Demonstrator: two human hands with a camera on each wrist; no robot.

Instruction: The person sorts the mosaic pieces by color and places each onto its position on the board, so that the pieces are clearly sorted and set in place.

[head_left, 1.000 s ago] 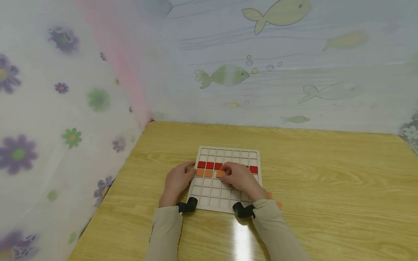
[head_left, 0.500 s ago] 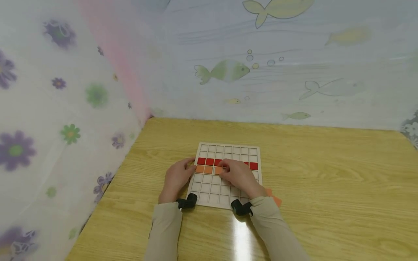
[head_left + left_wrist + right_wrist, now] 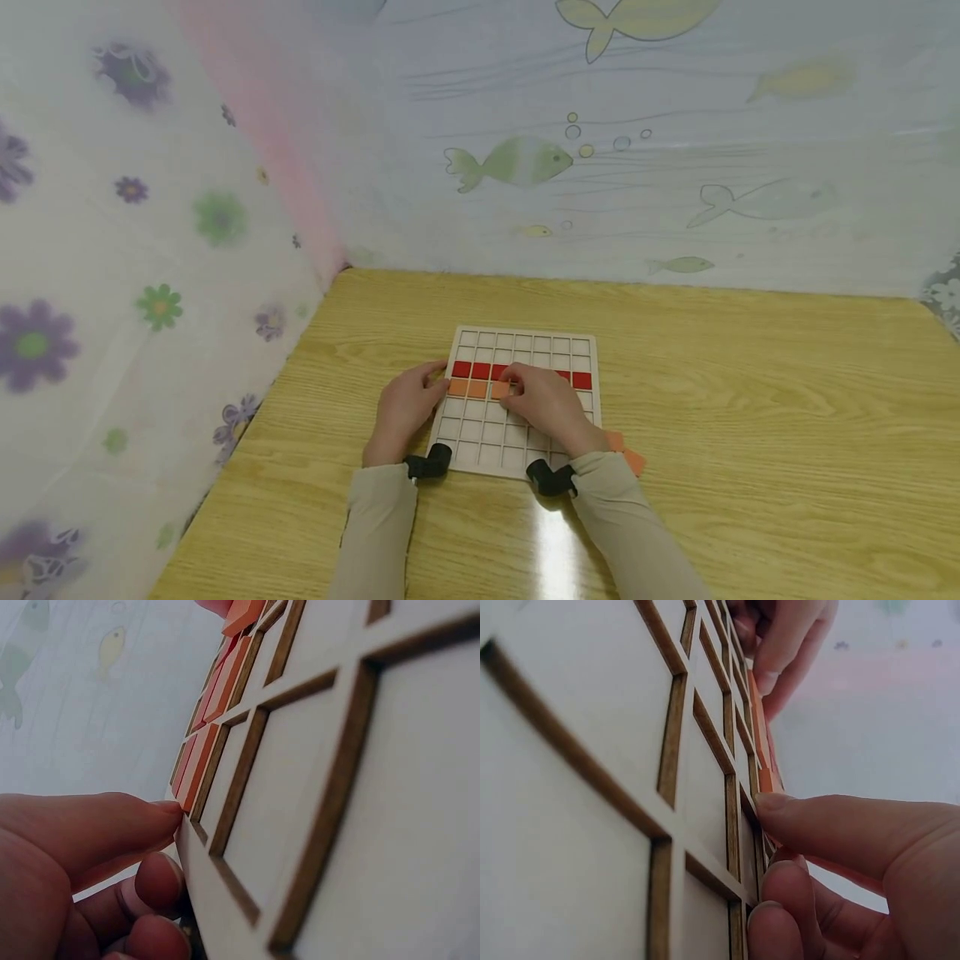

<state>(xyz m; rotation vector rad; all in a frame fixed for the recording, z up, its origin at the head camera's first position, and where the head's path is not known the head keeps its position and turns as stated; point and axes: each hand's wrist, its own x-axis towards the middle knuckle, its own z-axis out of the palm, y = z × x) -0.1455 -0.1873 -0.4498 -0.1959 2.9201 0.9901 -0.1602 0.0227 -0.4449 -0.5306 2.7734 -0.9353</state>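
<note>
A pale wooden grid board lies on the table. Red square tiles fill much of one row, partly hidden behind my right hand. In the row below, two orange tiles sit side by side at the left end. My right hand pinches a third orange tile over the third cell, slightly raised at its right side in the right wrist view. My left hand grips the board's left edge, thumb tip against the first orange tile and other fingers curled at the board's side.
Loose orange tiles lie on the wooden table to the right of the board, beside my right wrist. Dark wrist cameras hang over the board's near corners. Patterned walls border the table behind and at left.
My right hand has shifted a little left, bringing the orange tile from the gap's right side to beside the second orange tile. The left hand stays at the board's edge.
</note>
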